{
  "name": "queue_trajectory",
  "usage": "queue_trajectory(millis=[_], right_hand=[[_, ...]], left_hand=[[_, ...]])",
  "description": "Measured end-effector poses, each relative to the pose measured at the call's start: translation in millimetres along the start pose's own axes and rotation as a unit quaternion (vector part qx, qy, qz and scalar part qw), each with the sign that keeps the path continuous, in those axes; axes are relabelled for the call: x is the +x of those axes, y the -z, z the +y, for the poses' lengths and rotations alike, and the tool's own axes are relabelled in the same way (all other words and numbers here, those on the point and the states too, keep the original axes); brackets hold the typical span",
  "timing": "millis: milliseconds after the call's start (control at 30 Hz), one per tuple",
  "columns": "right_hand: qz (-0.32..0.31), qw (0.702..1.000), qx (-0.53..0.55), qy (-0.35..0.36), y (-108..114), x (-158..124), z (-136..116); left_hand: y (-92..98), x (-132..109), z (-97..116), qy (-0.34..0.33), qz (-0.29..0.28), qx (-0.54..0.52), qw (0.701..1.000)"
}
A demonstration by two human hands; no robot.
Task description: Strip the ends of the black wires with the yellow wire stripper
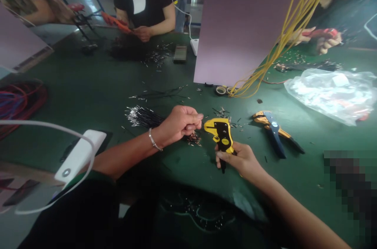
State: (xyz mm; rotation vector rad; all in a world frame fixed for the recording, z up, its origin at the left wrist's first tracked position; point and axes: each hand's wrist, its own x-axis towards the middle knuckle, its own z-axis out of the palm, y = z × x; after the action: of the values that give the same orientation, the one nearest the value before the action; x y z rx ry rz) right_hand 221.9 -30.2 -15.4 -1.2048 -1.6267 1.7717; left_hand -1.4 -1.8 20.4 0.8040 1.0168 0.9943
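Observation:
My right hand [237,157] is wrapped round the handles of a yellow and black wire stripper [220,133], its jaws pointing left. Close to those jaws, the fingertips of my left hand [184,123] pinch a thin black wire, mostly hidden by the fingers. Under and behind the left hand lies a bundle of black wires [144,117] with bare silvery ends on the left. Coppery ends [193,139] show just below that hand. Small black offcuts [222,112] are scattered behind the stripper.
A second wire stripper [273,131], blue and orange, lies on the green table at right. Yellow wires [282,44] hang beside a pale panel [232,25]. A plastic bag [332,92] sits right, a white power strip [81,154] left. Co-workers hold red tools across the table.

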Motion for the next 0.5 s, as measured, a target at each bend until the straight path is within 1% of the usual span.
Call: queue_trajectory(millis=[133,200,333,400,433,500], right_hand=[[0.003,1.0,0.005,0.002,-0.9,6.0,-0.2],[0.004,1.0,0.007,-0.003,-3.0,5.1,-1.2],[0.001,1.0,0.003,-0.014,-8.7,-2.1,-3.4],[-0.013,1.0,-0.001,-0.021,-10.2,-4.5,-3.0],[-0.019,1.0,-0.001,-0.022,-10.3,-4.5,-2.2],[0.009,1.0,0.018,-0.021,-8.9,-2.1,-0.1]], left_hand=[[-8.7,-11.7,0.5,-0.012,0.003,0.001,1.0],[-9.5,-12.8,1.0,-0.015,0.004,0.006,1.0],[-1.4,-1.8,2.0,-0.036,0.031,0.015,0.999],[3.4,4.5,2.0,-0.009,0.02,-0.012,1.0],[4.9,6.3,1.6,-0.013,0.022,-0.021,0.999],[5.6,6.9,0.4,-0.011,0.013,-0.021,1.0]])
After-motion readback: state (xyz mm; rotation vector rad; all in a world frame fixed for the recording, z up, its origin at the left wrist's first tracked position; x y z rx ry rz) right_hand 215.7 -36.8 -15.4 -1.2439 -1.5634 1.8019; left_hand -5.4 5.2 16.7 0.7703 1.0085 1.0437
